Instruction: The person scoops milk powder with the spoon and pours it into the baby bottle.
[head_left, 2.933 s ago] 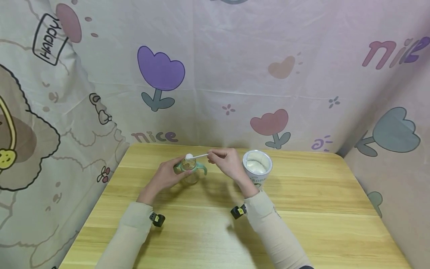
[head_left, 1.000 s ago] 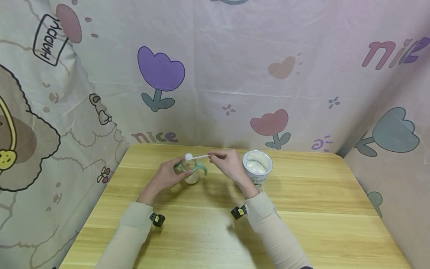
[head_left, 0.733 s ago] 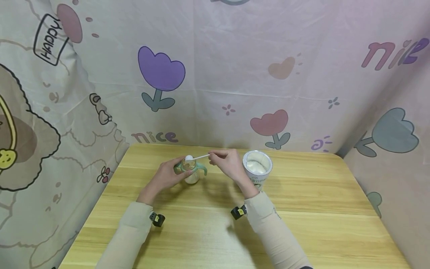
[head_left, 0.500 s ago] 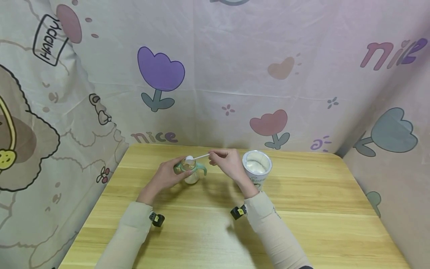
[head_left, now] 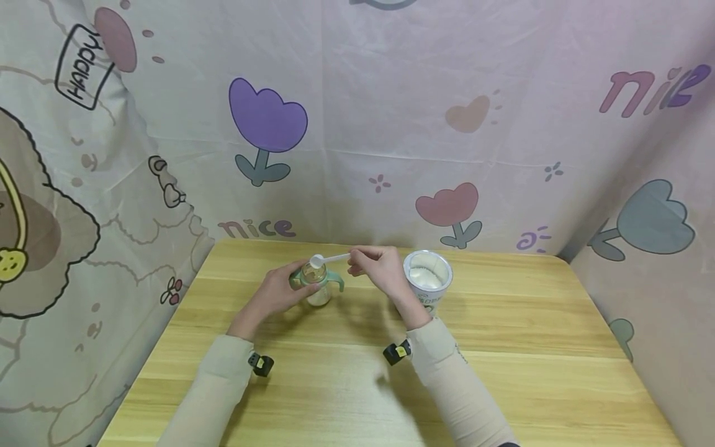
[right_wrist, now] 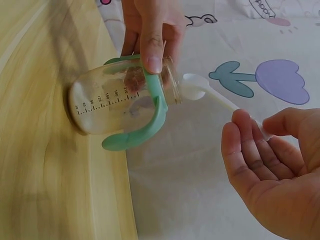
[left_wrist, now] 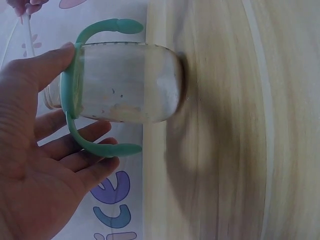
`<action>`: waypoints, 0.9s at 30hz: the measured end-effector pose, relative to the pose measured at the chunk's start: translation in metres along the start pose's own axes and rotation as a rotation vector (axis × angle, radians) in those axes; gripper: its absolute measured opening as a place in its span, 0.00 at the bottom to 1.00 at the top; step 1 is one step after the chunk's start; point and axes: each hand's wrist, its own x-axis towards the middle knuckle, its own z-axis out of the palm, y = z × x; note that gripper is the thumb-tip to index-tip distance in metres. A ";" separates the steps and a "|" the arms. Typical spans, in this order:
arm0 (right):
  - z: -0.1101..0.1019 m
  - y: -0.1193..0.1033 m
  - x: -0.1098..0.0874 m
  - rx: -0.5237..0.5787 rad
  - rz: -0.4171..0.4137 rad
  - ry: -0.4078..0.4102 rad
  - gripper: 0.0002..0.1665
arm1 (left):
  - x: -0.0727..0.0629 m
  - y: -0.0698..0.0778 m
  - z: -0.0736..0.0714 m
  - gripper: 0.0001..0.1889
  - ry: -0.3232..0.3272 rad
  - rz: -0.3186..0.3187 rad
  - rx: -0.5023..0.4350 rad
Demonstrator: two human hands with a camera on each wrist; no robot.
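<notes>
A clear baby bottle (head_left: 319, 297) with a green two-handled ring (right_wrist: 156, 95) stands upright on the table, whitish powder visible low inside. My left hand (head_left: 276, 290) grips its upper part, thumb pressed on the ring near the neck in both wrist views. Over the uncapped mouth is the bowl of a white measuring scoop (head_left: 316, 261); whether it touches the rim I cannot tell. Thumb and fingertips of my right hand (head_left: 382, 270) pinch the scoop's thin handle. Behind the right wrist stands an open can (head_left: 429, 299) of white powder, its lower part partly hidden.
The wooden table (head_left: 346, 385) ends at a patterned cloth (head_left: 357, 124) hanging behind it and along both sides. A black camera is strapped to each wrist.
White powder has appeared low in the bottle since the earliest frame. Over the last half second the scoop has risen slightly and shifted a little right above the mouth. The left hand stays put.
</notes>
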 end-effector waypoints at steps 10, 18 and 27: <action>-0.008 -0.006 -0.003 0.050 0.042 0.014 0.16 | 0.002 0.004 -0.001 0.43 0.002 0.009 0.022; -0.019 -0.015 -0.006 0.066 0.050 0.060 0.16 | 0.007 0.018 -0.008 0.48 0.070 0.038 0.021; -0.032 -0.021 -0.008 0.108 0.064 0.089 0.14 | 0.013 0.026 -0.009 0.43 0.077 0.120 0.027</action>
